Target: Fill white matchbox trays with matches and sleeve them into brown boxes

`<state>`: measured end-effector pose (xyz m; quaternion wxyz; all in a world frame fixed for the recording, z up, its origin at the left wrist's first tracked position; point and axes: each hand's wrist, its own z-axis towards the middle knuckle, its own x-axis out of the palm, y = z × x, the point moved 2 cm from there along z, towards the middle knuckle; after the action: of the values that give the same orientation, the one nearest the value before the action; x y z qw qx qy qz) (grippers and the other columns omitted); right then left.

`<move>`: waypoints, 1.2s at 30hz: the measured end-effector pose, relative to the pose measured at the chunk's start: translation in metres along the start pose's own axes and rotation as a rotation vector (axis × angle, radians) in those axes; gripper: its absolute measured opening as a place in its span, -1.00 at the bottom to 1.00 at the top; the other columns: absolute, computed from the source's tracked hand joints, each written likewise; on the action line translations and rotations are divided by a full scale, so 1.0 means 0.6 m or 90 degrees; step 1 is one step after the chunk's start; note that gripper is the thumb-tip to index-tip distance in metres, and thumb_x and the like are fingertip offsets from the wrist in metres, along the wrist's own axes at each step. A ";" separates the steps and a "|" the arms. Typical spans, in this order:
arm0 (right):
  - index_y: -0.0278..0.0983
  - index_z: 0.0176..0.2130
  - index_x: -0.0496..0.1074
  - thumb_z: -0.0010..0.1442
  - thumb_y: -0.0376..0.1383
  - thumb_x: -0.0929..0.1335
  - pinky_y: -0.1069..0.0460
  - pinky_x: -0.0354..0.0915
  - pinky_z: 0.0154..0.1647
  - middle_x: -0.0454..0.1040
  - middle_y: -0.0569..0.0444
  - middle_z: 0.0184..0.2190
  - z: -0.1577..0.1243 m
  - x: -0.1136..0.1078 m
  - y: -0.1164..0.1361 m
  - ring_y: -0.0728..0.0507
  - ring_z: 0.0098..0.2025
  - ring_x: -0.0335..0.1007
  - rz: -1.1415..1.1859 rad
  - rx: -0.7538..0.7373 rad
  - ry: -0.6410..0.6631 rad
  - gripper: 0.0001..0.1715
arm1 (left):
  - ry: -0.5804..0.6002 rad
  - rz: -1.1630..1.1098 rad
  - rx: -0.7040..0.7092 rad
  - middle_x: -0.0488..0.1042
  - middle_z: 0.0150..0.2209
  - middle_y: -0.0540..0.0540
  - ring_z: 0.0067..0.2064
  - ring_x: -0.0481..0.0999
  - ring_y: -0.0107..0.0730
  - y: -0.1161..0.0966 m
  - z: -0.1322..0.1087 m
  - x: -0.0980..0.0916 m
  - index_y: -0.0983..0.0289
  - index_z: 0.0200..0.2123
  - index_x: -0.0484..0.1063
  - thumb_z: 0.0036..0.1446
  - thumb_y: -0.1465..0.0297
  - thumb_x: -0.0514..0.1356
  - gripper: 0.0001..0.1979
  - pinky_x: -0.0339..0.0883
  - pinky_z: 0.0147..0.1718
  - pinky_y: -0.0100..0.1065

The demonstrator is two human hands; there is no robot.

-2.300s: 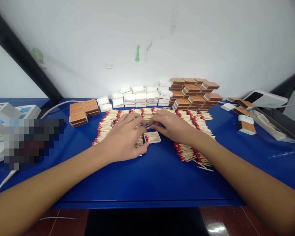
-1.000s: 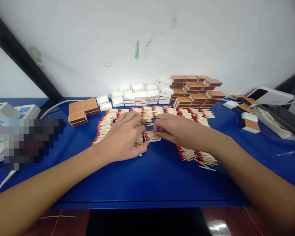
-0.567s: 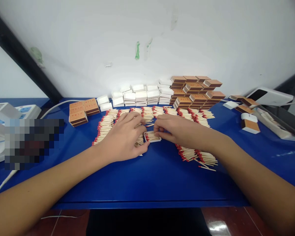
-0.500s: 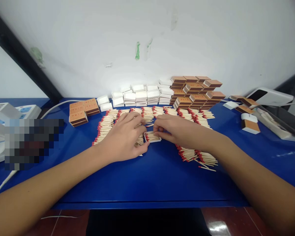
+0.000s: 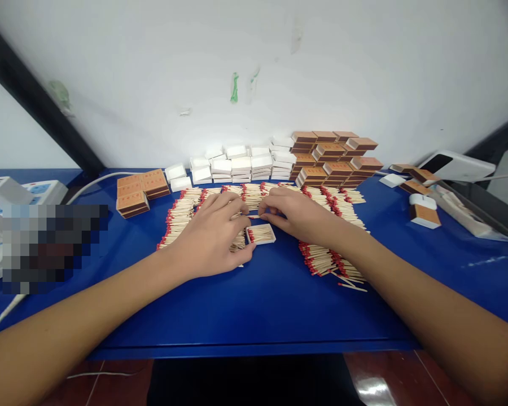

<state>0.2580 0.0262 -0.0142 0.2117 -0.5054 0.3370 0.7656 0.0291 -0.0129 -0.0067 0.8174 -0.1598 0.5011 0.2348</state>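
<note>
A white matchbox tray [image 5: 268,240] holding red-tipped matches [image 5: 260,233] lies on the blue table. My left hand [image 5: 220,237] curves round the tray's left end, thumb at the near corner and index finger at the far one. Under that hand, more matches are partly hidden. Just beyond the tray, my right hand [image 5: 290,213] has its thumb and fingers pinched together at the right end of a single match [image 5: 253,216]. Rows of loose matches [image 5: 184,211] spread to the left, behind and to the right [image 5: 317,259] of the tray.
Stacked white trays [image 5: 241,163] and brown matchbox sleeves [image 5: 332,160] line the wall. More matchboxes [image 5: 141,189] sit at the left, near a power strip [image 5: 46,192]. At the right are a matchbox with a white object [image 5: 423,201] on it and a dark bin [image 5: 486,211].
My right hand has moved away from the matches in the tray to the single match beyond it. My left hand stays by the tray. The view has shifted slightly.
</note>
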 end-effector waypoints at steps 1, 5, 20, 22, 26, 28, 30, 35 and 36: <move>-0.23 -0.20 0.50 0.45 -0.32 0.33 -0.07 0.21 -0.13 0.48 -0.03 -0.25 0.001 0.002 -0.001 -0.23 -0.13 0.38 0.002 0.003 0.006 -0.84 | 0.000 -0.001 0.001 0.62 0.05 0.28 0.23 0.50 0.14 0.000 0.000 0.000 0.30 -0.10 0.65 0.36 0.23 0.30 -0.75 0.38 0.25 0.15; -0.22 -0.23 0.45 0.46 -0.27 0.35 -0.08 0.21 -0.14 0.49 -0.02 -0.25 -0.001 -0.001 -0.003 -0.23 -0.14 0.37 -0.003 0.013 0.020 -0.84 | 0.001 -0.005 0.000 0.62 0.03 0.26 0.22 0.51 0.12 0.000 0.000 0.000 0.28 -0.11 0.66 0.35 0.24 0.30 -0.76 0.40 0.23 0.12; -0.21 -0.27 0.41 0.49 -0.20 0.34 -0.09 0.20 -0.14 0.52 -0.07 -0.19 -0.010 -0.031 0.006 -0.25 -0.11 0.39 -0.007 0.055 0.060 -0.76 | 0.005 -0.002 -0.006 0.62 0.03 0.30 0.18 0.52 0.15 -0.001 0.002 0.001 0.32 -0.12 0.66 0.37 0.25 0.28 -0.75 0.42 0.17 0.14; -0.19 -0.26 0.41 0.50 -0.15 0.34 -0.08 0.19 -0.18 0.52 -0.05 -0.20 -0.016 -0.047 0.012 -0.23 -0.15 0.39 0.009 0.069 0.062 -0.73 | 0.012 -0.003 -0.014 0.62 0.03 0.29 0.19 0.52 0.15 -0.001 0.001 0.001 0.29 -0.12 0.66 0.37 0.24 0.28 -0.75 0.42 0.16 0.13; -0.17 -0.25 0.44 0.51 -0.08 0.34 -0.08 0.17 -0.25 0.52 -0.01 -0.24 -0.028 -0.061 0.022 -0.20 -0.24 0.38 0.025 0.089 0.106 -0.70 | 0.009 -0.001 -0.006 0.63 0.03 0.29 0.21 0.51 0.15 -0.001 0.001 0.000 0.29 -0.13 0.65 0.37 0.23 0.28 -0.75 0.40 0.18 0.12; -0.18 -0.24 0.46 0.49 -0.11 0.35 -0.08 0.20 -0.23 0.53 -0.02 -0.22 -0.029 -0.057 0.031 -0.21 -0.22 0.41 0.028 0.087 0.129 -0.73 | 0.008 -0.001 -0.003 0.62 0.04 0.28 0.21 0.51 0.14 -0.002 0.001 0.000 0.28 -0.13 0.65 0.37 0.23 0.28 -0.76 0.39 0.20 0.12; -0.19 -0.24 0.46 0.48 -0.16 0.36 -0.08 0.23 -0.20 0.55 -0.04 -0.19 -0.027 -0.049 0.041 -0.22 -0.19 0.43 0.032 0.081 0.135 -0.77 | 0.010 -0.002 -0.004 0.62 0.04 0.27 0.21 0.51 0.13 -0.002 0.001 0.000 0.26 -0.12 0.64 0.37 0.23 0.28 -0.77 0.39 0.20 0.12; -0.20 -0.23 0.44 0.46 -0.20 0.37 -0.07 0.25 -0.17 0.55 -0.03 -0.17 -0.022 -0.036 0.046 -0.20 -0.17 0.43 0.039 0.066 0.119 -0.81 | 0.008 -0.001 -0.002 0.61 0.01 0.28 0.17 0.52 0.12 -0.002 0.001 0.000 0.27 -0.13 0.65 0.37 0.22 0.28 -0.76 0.41 0.17 0.12; -0.20 -0.23 0.44 0.45 -0.20 0.38 -0.07 0.24 -0.18 0.55 -0.03 -0.17 -0.022 -0.036 0.044 -0.20 -0.17 0.42 0.038 0.066 0.119 -0.82 | 0.008 0.001 -0.001 0.61 0.02 0.29 0.17 0.52 0.13 -0.001 0.001 0.001 0.28 -0.13 0.65 0.37 0.22 0.28 -0.75 0.41 0.17 0.13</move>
<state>0.2578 -0.0011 0.0100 0.1826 -0.5526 0.4091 0.7027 0.0301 -0.0133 -0.0067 0.8140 -0.1619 0.5061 0.2346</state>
